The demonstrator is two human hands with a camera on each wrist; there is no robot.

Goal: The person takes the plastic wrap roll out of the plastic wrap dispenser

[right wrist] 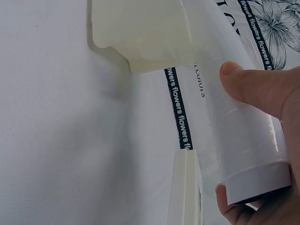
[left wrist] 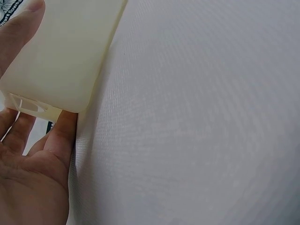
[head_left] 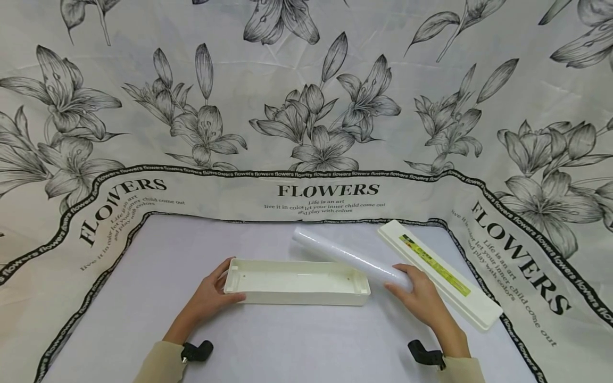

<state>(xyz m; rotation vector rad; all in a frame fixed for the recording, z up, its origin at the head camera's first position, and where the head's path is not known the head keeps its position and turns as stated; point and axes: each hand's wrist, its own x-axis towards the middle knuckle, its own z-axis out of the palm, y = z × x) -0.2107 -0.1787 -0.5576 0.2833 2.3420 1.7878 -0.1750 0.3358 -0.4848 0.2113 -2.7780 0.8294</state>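
A long cream plastic box (head_left: 306,298), its top uncovered, lies crosswise on the white cloth. My left hand (head_left: 209,292) grips its left end, thumb on the front wall and fingers at the end; the left wrist view shows the box (left wrist: 65,56) close to that hand (left wrist: 37,173). In my right hand (head_left: 421,298) is a roll of clear plastic wrap (head_left: 345,255), held near its right end and slanting over the box's back right corner. The right wrist view shows the thumb lying along the roll (right wrist: 248,131). Behind the right hand lies a cream lid (head_left: 392,230) with a yellow-green label.
A white cloth (head_left: 287,346) covers the work surface. Around it runs a black-edged border printed "FLOWERS" (head_left: 328,190), and a flower-patterned sheet (head_left: 215,80) rises behind. The lid lies diagonally across the right-hand border.
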